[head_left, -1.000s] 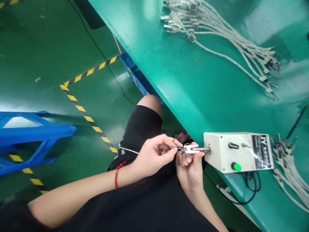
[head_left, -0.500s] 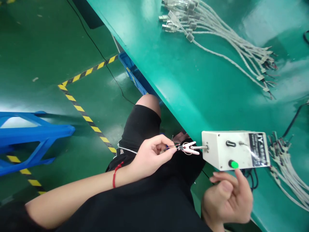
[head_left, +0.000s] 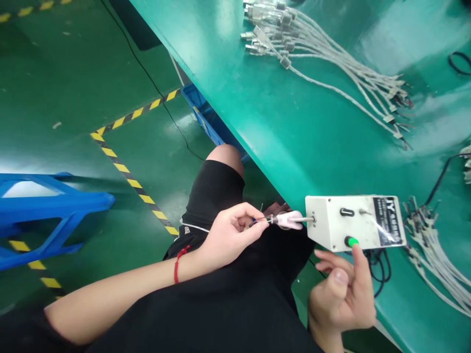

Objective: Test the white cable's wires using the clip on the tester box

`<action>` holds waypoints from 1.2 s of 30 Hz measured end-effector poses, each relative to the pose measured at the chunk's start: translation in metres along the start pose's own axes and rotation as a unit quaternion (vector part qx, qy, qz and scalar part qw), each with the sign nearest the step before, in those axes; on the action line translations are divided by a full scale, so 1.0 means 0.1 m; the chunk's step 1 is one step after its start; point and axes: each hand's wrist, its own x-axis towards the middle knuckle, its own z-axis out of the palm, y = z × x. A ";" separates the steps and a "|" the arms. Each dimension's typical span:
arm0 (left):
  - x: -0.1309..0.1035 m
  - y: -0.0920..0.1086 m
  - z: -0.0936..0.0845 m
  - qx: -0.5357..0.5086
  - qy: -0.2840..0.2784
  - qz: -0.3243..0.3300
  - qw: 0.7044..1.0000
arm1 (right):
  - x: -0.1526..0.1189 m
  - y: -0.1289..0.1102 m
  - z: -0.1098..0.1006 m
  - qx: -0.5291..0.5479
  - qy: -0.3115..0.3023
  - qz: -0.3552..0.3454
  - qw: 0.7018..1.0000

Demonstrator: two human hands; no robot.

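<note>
My left hand [head_left: 235, 233] is closed in a pinch on thin coloured wires [head_left: 262, 220]. The wires run to a pinkish-white clip [head_left: 289, 219], which is blurred and sits on the metal shaft [head_left: 308, 219] of a white machine box [head_left: 353, 220]. On the box's face are a black knob [head_left: 347, 212], a small toggle switch [head_left: 365, 211] and a green button [head_left: 353, 241]. My right hand [head_left: 344, 289] holds nothing, its index fingertip at the green button and its other fingers loosely bent apart.
A bundle of clear-sheathed USB cables [head_left: 324, 44] lies on the green table [head_left: 265, 108]. More cables [head_left: 437, 250] lie right of the box. Below the table edge is a blue crate [head_left: 200, 110]. A blue stool [head_left: 55, 206] stands on the floor at left.
The clip, sharp before, is now blurred as if turning. My right index finger has shifted up and left onto the green button. My left hand keeps its pinch.
</note>
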 end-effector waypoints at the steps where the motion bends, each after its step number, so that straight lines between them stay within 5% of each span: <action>1: -0.01 0.01 -0.01 -0.003 0.003 0.002 1.000 | -0.02 -0.03 -0.01 0.023 -0.014 -0.007 1.000; 5: -0.09 0.07 -0.04 -0.003 0.019 0.019 1.000 | -0.06 -0.21 -0.02 0.110 -0.189 0.086 0.972; 8: -0.19 0.14 -0.05 0.021 0.003 0.048 0.999 | -0.04 -0.36 0.07 0.230 -0.341 0.270 0.870; 10: -0.26 0.20 -0.04 0.036 -0.034 0.062 0.997 | 0.00 -0.42 0.15 0.316 -0.383 0.359 0.790; 12: -0.30 0.25 -0.02 0.057 -0.060 0.081 0.993 | 0.03 -0.47 0.20 0.357 -0.397 0.404 0.743; 18: -0.33 0.34 0.03 0.121 -0.065 0.134 0.981 | 0.08 -0.52 0.16 0.361 -0.379 0.431 0.736; 36: -0.30 0.35 0.02 0.137 -0.062 0.130 0.980 | 0.12 -0.57 0.28 0.401 -0.367 0.482 0.687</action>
